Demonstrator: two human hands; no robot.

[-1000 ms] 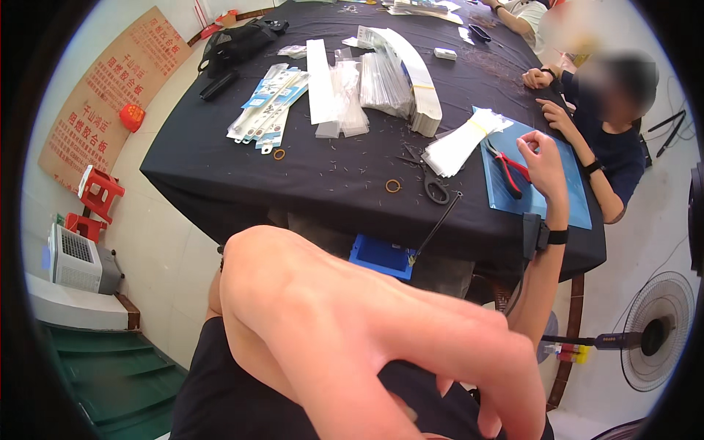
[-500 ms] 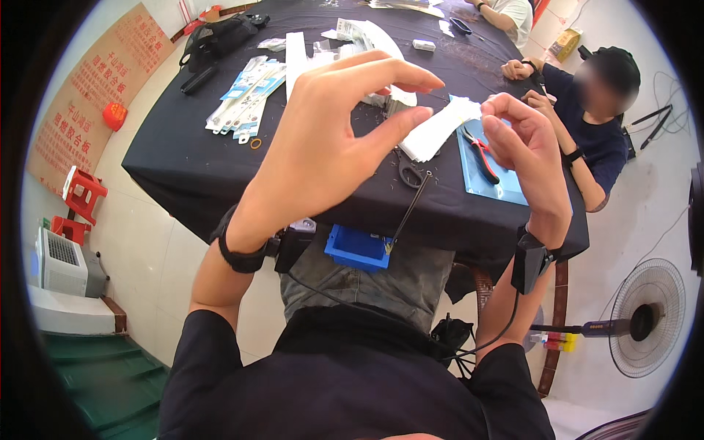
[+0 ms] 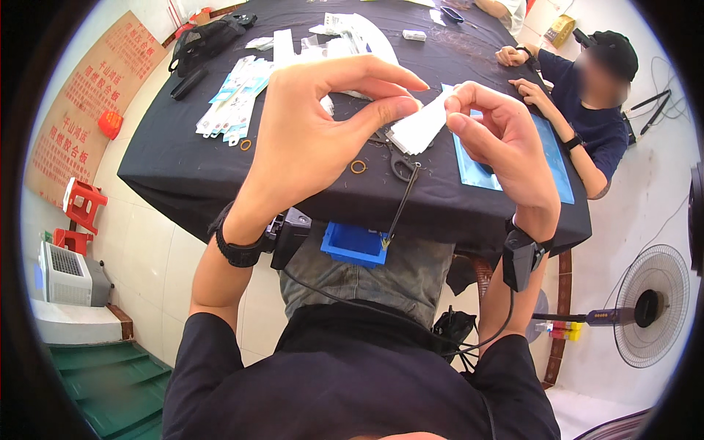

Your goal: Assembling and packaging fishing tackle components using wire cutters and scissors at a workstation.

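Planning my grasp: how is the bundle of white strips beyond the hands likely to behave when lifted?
The bundle of white strips is probably light and bendy, since the strips look thin. Its fanned near ends suggest pieces could slide apart under a loose grip. Lying flat, it seems unlikely to roll.

Black-draped table [image 3: 180,158]: landmark. Black bag [image 3: 207,42], on the table's far left corner. White-and-grey portable air cooler [image 3: 68,270], left of the table. Red plastic stool [image 3: 86,199], left of the table. Brown red-printed board [image 3: 92,103], left of the table. Wire-grilled pedestal fan [image 3: 650,308], right of the table.
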